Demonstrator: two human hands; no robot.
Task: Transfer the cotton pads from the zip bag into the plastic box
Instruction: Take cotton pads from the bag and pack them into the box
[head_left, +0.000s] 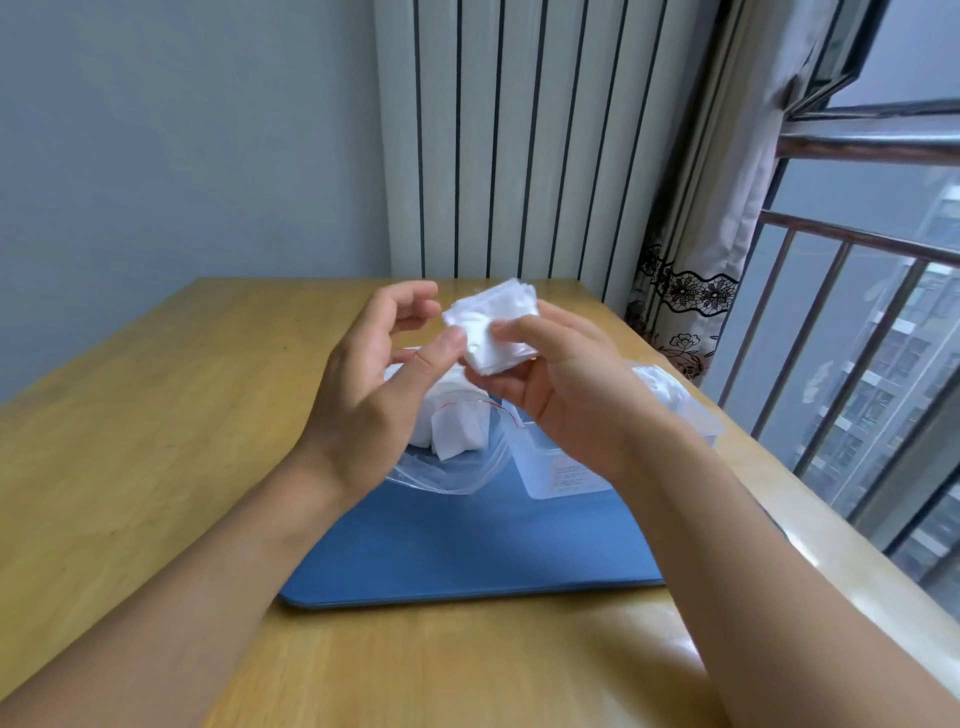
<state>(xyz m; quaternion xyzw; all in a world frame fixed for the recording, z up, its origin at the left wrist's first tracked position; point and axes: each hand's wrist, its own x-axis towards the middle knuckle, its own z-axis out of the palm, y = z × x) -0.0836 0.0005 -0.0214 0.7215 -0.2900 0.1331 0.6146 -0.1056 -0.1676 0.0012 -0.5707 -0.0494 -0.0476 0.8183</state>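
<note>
There's a white label (567, 476) on the near wall of the clear plastic box (701, 423), carrying several lines of small print, but all of it is too fine and blurred to read. A thin red line runs along the zip bag (447, 470), without letters. No other writing shows.

Soft white cotton pads (496, 332), fibrous, matt. Clear glossy plastic zip bag (457, 467); translucent plastic box (566, 470). Smooth matt blue mat (467, 545). Satin-finish wood table (130, 415).
</note>
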